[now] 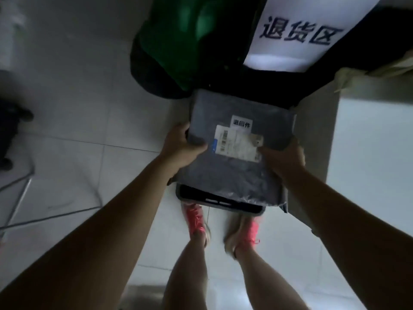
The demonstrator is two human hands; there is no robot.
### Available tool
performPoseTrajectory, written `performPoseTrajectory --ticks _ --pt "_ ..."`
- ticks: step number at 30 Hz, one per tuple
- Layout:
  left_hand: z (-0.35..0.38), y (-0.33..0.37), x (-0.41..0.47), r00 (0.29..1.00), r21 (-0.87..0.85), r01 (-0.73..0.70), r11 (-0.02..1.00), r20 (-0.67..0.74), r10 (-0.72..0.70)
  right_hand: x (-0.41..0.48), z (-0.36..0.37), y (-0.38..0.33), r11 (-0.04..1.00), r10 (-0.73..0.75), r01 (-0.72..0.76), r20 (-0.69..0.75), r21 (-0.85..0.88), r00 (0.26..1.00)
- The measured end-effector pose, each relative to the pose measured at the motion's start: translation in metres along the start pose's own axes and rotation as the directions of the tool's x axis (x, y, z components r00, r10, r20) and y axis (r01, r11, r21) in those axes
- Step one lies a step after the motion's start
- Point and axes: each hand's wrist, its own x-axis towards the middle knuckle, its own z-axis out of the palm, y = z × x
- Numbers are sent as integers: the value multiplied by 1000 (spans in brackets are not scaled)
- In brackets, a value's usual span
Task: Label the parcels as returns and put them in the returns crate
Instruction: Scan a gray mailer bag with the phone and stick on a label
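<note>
A pale tiled floor (73,113) fills the frame, dim and slightly blurred, with a white sign (297,34) bearing dark characters at the upper right and a green bin or bag (178,41) beside it at upper centre. A white box-like block (375,142) stands at the right edge.

At the centre, a grey parcel (234,175) in soft plastic wrap is held flat between both hands. The left hand (181,146) clamps its left edge, thumb on top; the right hand (283,157) grips the right edge, thumb near the shipping label (237,144). A small white returns sticker (241,123) already sits just above that label, so the labelling looks done for this parcel.

Directly below the parcel, the near rim of a grey crate (219,203) shows, just in front of pink shoes (196,220).

The parcel looks wider than the visible part of the crate opening, and it hides most of the crate. Lowered blind, a corner could catch on the rim and leave it tilted or slipping out onto the floor. The slack wrap may also slide in the grip.
</note>
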Motion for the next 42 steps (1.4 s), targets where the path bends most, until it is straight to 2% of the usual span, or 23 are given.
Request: performPoseTrajectory --ticks 3,5,9,10,13,15,18,21,23,26,28,29,33,37,42 --pt "25 -30 74 999 9 1 1000 33 -1 63 39 13 996 17 -19 14 82 1000" --pt "47 -51 120 999 0 10 1000 33 -10 110 69 24 989 -20 15 34 150 999" --pt "93 -90 200 999 24 -36 999 4 36 194 125 46 989 -93 92 0 116 996" --pt "102 -99 215 998 78 -56 995 -10 57 210 137 54 987 -112 112 -5 113 994" --pt "127 -122 245 994 254 -88 963 -36 100 245 166 79 986 -158 157 7 57 987" --pt "145 -133 255 993 275 -95 957 -35 108 259 179 95 981 -192 192 -8 2 981" --pt "159 -147 260 993 237 -32 971 -103 58 270 186 100 962 -263 257 -67 -95 962" --pt "158 -146 250 993 313 -27 950 -101 62 259 178 85 949 -245 230 -45 -215 968" --pt "150 -130 235 994 448 -55 892 -63 93 243 162 73 903 -237 216 -11 -372 971" --pt "131 -93 206 980 631 -174 756 33 197 205 131 49 693 -342 324 101 -645 934" --pt "115 -62 183 957 685 -251 683 69 283 177 110 35 550 -471 449 183 -704 863" --pt "106 -46 170 942 709 -283 645 81 324 164 99 26 532 -495 478 202 -699 845" --pt "71 30 111 907 809 -346 475 158 391 110 47 -11 591 -467 490 224 -641 855" --pt "36 95 48 894 854 -355 380 190 407 50 -16 -41 640 -472 484 192 -597 861" --pt "0 160 -46 871 907 -331 262 187 454 -32 -104 -70 627 -527 508 159 -591 835"
